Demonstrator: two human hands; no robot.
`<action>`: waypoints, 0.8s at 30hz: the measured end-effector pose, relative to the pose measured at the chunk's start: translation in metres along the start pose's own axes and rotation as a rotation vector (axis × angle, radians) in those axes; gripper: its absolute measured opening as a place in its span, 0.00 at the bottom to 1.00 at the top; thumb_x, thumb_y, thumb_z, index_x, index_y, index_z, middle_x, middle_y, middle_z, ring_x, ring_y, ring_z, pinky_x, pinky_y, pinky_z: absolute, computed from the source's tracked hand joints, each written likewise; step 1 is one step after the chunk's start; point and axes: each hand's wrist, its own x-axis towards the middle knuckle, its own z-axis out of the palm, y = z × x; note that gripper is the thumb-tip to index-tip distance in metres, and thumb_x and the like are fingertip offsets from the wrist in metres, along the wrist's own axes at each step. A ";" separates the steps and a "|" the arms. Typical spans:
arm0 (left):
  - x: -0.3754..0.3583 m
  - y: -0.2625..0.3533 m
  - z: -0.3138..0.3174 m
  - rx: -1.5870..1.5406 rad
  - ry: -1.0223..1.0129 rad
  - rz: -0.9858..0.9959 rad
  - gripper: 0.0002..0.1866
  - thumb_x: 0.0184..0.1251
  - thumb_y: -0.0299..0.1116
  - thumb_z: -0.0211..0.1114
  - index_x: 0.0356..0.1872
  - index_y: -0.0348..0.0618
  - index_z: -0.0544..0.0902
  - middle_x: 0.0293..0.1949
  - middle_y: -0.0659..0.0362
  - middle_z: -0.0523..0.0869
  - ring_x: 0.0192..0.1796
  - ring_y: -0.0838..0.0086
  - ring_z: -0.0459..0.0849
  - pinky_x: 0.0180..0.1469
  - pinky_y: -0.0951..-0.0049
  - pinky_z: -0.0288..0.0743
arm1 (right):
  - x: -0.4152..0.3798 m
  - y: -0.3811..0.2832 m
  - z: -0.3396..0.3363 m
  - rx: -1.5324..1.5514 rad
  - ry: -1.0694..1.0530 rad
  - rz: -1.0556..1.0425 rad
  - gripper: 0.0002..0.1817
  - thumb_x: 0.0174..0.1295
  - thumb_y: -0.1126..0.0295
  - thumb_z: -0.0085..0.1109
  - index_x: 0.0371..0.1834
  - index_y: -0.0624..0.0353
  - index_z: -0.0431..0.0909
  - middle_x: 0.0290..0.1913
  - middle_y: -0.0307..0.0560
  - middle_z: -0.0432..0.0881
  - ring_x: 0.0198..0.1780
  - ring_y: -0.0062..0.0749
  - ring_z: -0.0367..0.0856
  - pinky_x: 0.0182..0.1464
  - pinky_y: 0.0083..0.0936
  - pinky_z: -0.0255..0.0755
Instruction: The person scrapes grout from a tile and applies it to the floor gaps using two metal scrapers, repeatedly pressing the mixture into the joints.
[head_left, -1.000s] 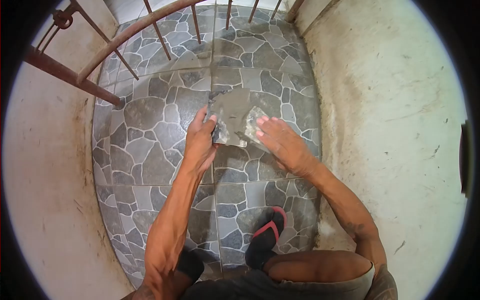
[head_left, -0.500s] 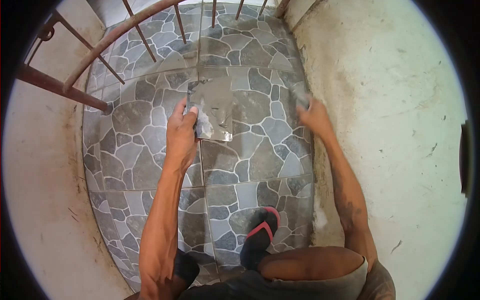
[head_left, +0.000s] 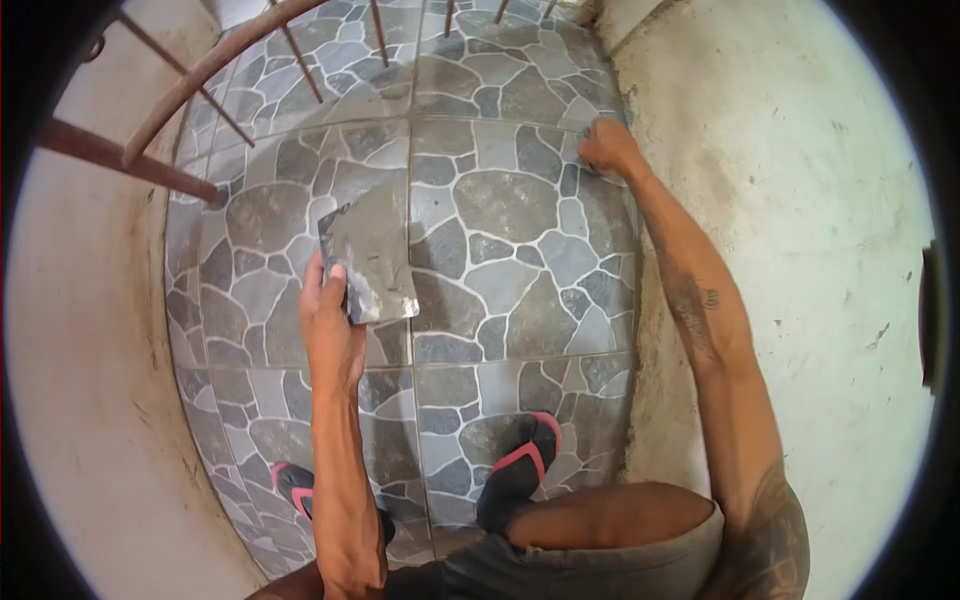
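Observation:
My left hand grips the near left edge of a flat rectangular plate, with the thumb on top. A layer of wet grey mortar covers much of its upper face, and the plate is held above the tiled floor. Farther off, my right hand is closed at the joint between the floor and the right wall. Its fingers are curled under, and whatever they hold is mostly hidden; only a dark bit shows below the knuckles.
Stone-patterned tiles cover the floor. A rough, stained wall runs along the right, another wall along the left. A rusty curved metal railing with bars juts in at upper left. My feet in red-strapped flip-flops stand below.
My left hand and the mortar-covered plate have moved left and nearer to me. My right hand has reached farther forward along the wall; a blurred grey thing showed at its fingers before.

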 end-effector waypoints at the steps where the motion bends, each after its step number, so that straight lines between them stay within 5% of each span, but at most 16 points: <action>1: 0.004 -0.002 0.002 -0.018 0.006 0.002 0.21 0.77 0.29 0.51 0.68 0.36 0.68 0.56 0.56 0.81 0.55 0.74 0.81 0.57 0.71 0.76 | 0.008 -0.007 -0.016 0.281 -0.102 0.102 0.11 0.53 0.68 0.60 0.28 0.68 0.81 0.27 0.52 0.83 0.27 0.42 0.85 0.22 0.34 0.78; 2: 0.004 -0.004 0.000 -0.003 -0.012 -0.011 0.22 0.77 0.29 0.51 0.69 0.36 0.68 0.57 0.56 0.80 0.55 0.74 0.81 0.58 0.71 0.76 | 0.011 -0.010 -0.023 0.565 -0.220 0.208 0.12 0.54 0.67 0.61 0.28 0.67 0.80 0.25 0.49 0.81 0.26 0.40 0.83 0.21 0.32 0.77; 8: 0.019 0.006 -0.008 0.040 -0.061 0.000 0.23 0.77 0.29 0.52 0.70 0.36 0.66 0.58 0.56 0.80 0.57 0.73 0.81 0.60 0.70 0.76 | 0.020 0.012 -0.057 0.354 -0.062 0.340 0.13 0.55 0.66 0.63 0.29 0.69 0.78 0.28 0.51 0.80 0.27 0.37 0.80 0.21 0.31 0.77; 12: 0.022 0.011 -0.034 0.027 -0.041 0.013 0.23 0.77 0.28 0.52 0.70 0.36 0.65 0.59 0.56 0.80 0.57 0.73 0.81 0.60 0.68 0.77 | 0.031 0.021 -0.023 0.255 -0.014 0.390 0.13 0.53 0.67 0.59 0.31 0.70 0.80 0.31 0.48 0.80 0.29 0.36 0.80 0.24 0.32 0.79; 15: 0.022 0.015 -0.044 -0.013 0.032 -0.006 0.23 0.77 0.28 0.51 0.70 0.36 0.65 0.59 0.56 0.80 0.57 0.72 0.81 0.58 0.67 0.78 | 0.040 0.005 -0.017 0.073 -0.068 0.371 0.15 0.54 0.64 0.59 0.32 0.68 0.83 0.32 0.57 0.85 0.33 0.47 0.86 0.32 0.37 0.81; 17: 0.028 0.015 -0.048 -0.047 0.054 -0.016 0.22 0.78 0.28 0.51 0.70 0.37 0.66 0.59 0.56 0.80 0.57 0.72 0.82 0.58 0.67 0.79 | 0.039 -0.011 -0.011 -0.272 -0.004 -0.036 0.16 0.52 0.63 0.59 0.30 0.67 0.84 0.33 0.61 0.86 0.37 0.51 0.87 0.38 0.40 0.80; 19: 0.038 0.011 -0.057 -0.074 0.046 -0.019 0.22 0.78 0.28 0.51 0.70 0.37 0.66 0.58 0.55 0.80 0.56 0.73 0.82 0.58 0.68 0.79 | 0.046 -0.044 0.009 -0.338 0.118 -0.164 0.16 0.49 0.61 0.59 0.28 0.66 0.84 0.36 0.64 0.85 0.41 0.55 0.86 0.44 0.43 0.79; 24: 0.051 0.025 -0.045 -0.121 -0.036 0.013 0.21 0.78 0.28 0.51 0.69 0.36 0.67 0.57 0.55 0.81 0.55 0.73 0.82 0.57 0.69 0.80 | 0.043 -0.147 0.036 -0.142 0.093 -0.129 0.19 0.49 0.59 0.59 0.32 0.65 0.86 0.40 0.66 0.85 0.45 0.58 0.85 0.48 0.45 0.79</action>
